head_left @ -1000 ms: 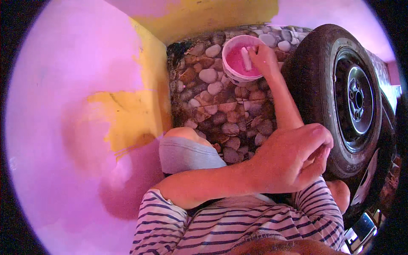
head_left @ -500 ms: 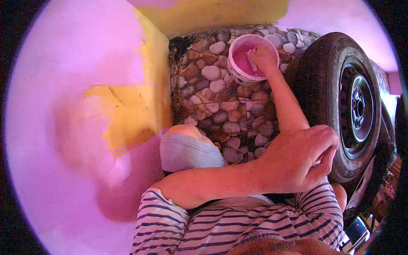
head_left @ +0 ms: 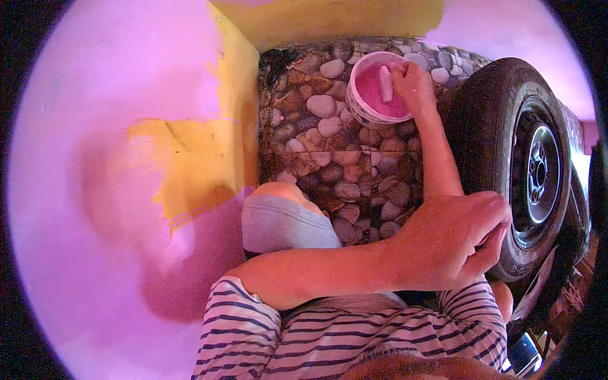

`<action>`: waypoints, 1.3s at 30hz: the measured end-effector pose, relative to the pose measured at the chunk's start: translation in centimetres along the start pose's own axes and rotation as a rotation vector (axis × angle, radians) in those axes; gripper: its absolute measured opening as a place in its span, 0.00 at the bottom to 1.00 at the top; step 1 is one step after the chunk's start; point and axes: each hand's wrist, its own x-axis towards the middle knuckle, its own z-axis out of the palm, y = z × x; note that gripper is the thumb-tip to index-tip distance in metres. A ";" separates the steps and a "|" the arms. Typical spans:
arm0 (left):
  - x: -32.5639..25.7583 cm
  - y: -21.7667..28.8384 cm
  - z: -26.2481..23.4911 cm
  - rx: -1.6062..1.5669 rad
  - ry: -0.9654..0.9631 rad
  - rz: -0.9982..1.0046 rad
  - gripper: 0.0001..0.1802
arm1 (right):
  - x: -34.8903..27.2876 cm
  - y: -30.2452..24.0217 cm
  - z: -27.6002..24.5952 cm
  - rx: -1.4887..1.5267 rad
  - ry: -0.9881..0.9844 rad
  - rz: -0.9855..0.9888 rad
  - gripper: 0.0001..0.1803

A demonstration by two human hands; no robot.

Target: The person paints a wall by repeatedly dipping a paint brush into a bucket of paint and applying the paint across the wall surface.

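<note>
My right hand (head_left: pixel 415 88) reaches into a white bucket (head_left: pixel 362 113) that holds pink paint (head_left: pixel 370 85). Its fingers close round a pale, narrow, blunt-ended painting tool (head_left: pixel 386 84), which hangs over the paint; whether it is a brush I cannot tell. My left forearm lies across my body, and my left hand (head_left: pixel 459 240) is curled into a loose fist above my right arm, near the tire. Nothing shows sticking out of that fist, though its palm side is turned away.
A car tire on a steel rim (head_left: pixel 538 168) stands close at the right. To the left rises a wall (head_left: pixel 82 190), pink with a yellow patch (head_left: pixel 190 158); the far wall (head_left: pixel 342 22) is also part yellow. Pebble-patterned tiles (head_left: pixel 342 164) cover the floor. My bent knee (head_left: pixel 288 218) is near the left wall.
My right hand has shifted slightly right and the pale tool now shows more fully over the paint. My left hand stays curled in the same place. The view has moved a little.
</note>
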 end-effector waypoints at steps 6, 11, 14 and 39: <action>0.2 -0.1 0.1 -0.004 0.023 0.018 0.08 | 0.5 1.5 0.7 -0.067 0.095 -0.064 0.24; 0.2 -0.5 0.6 0.011 0.055 0.025 0.07 | 0.3 1.9 0.6 -0.013 0.120 0.000 0.25; 0.3 -0.3 0.6 -0.025 0.086 0.058 0.07 | 0.0 2.5 -0.4 0.043 0.177 -0.046 0.24; -1.2 2.5 0.0 -0.010 0.175 0.178 0.07 | -12.2 -15.4 9.8 1.384 -0.705 0.049 0.18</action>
